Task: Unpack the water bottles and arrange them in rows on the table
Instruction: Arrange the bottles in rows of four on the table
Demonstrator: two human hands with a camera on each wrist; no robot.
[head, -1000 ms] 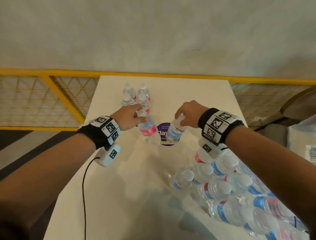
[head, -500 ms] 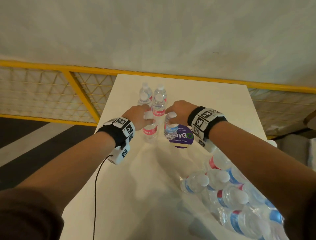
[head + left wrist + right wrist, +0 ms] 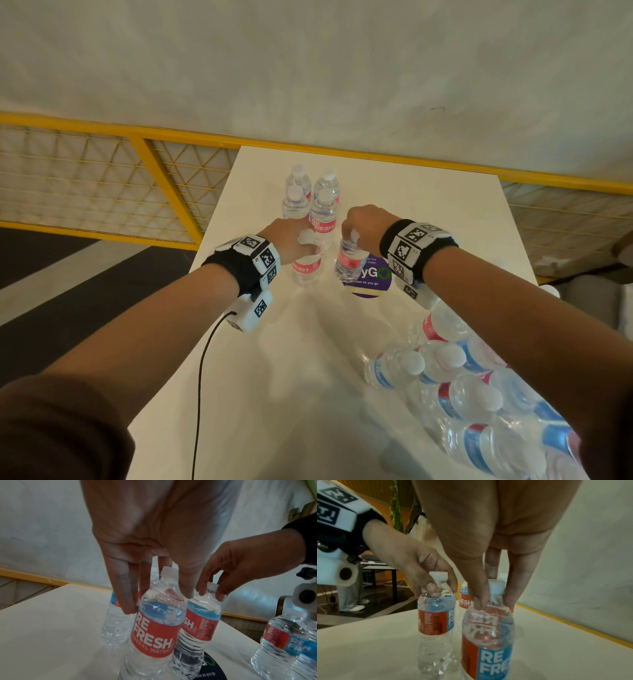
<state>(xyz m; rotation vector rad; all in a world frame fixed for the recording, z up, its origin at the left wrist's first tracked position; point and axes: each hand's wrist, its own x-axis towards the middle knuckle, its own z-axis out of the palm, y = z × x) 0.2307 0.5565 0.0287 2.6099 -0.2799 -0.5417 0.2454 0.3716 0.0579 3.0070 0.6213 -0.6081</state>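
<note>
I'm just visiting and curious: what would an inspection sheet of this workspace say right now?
Surface: white table, with a round purple sticker.
Job's things: four standing bottles in two rows at the far end; a wrapped bottle pack at the near right.
Clutter: nothing seen.
Grips: left hand holds the left bottle by its neck; right hand holds the right bottle the same way; both bottles are upright behind the rows.
Cables: black cable hangs from the left wrist camera.
Surroundings: yellow mesh railing and a pale wall.
</note>
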